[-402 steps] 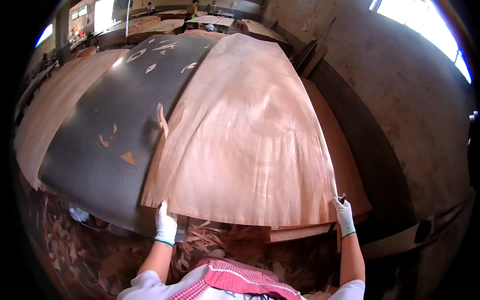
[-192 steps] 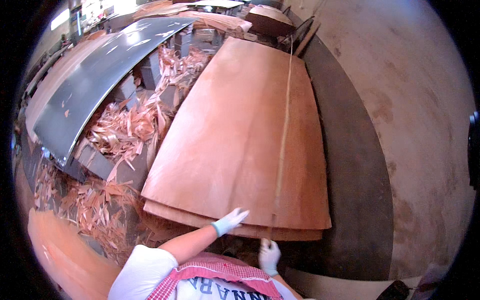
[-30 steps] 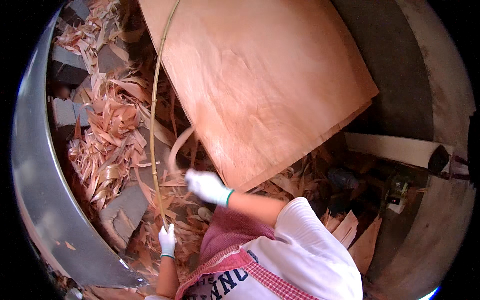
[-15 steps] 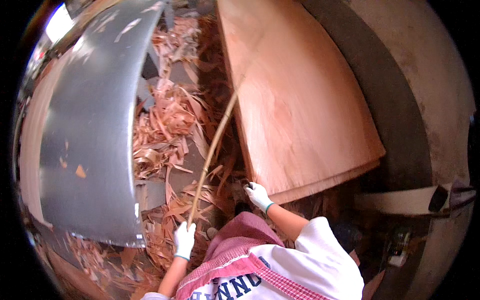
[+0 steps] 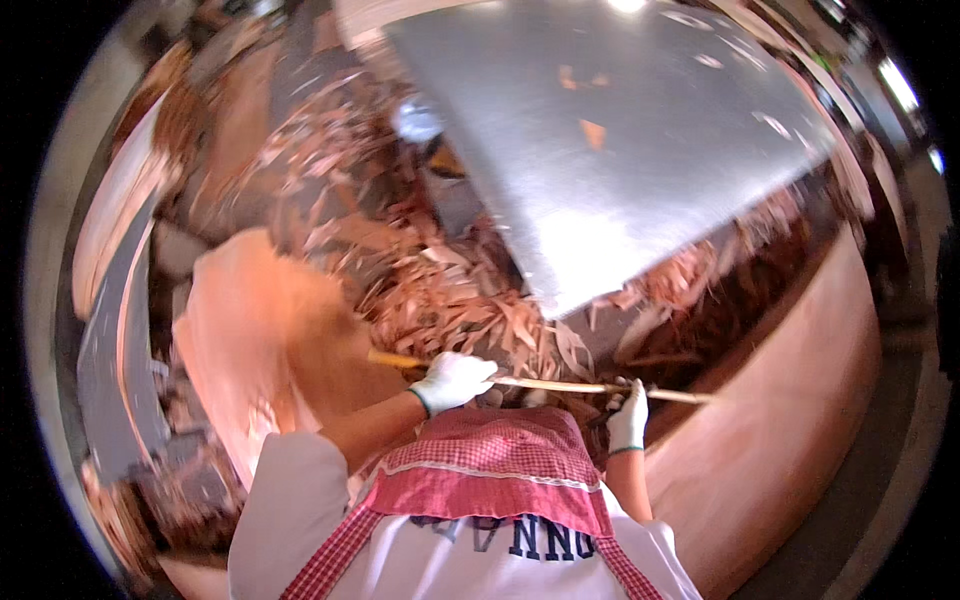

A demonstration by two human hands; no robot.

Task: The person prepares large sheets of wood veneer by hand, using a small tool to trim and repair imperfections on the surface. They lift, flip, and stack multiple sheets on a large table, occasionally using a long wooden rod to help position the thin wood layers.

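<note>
A long, thin, bamboo-like stick (image 5: 560, 385) lies crosswise in front of my body. My left hand (image 5: 455, 381), in a white glove, is closed around it, and a yellowish end of the stick shows beyond that hand. My right hand (image 5: 627, 418), also gloved, has its fingers closed at the stick farther right. Whether it also holds something small and dark is too blurred to tell. The stick's right end reaches over a stack of reddish wood veneer sheets (image 5: 790, 430) at the lower right.
A table with a smooth grey metal top (image 5: 620, 150) stands ahead, with a few veneer scraps on it. Veneer strips (image 5: 450, 285) litter the floor around it. A large orange-brown veneer sheet (image 5: 265, 320) is on my left, and a dark grey panel (image 5: 120, 350) stands at the far left.
My view has swung left, away from the veneer stack. The stick pointed away from me in my left hand; now it lies crosswise, and my right hand has moved from the stack's corner to it.
</note>
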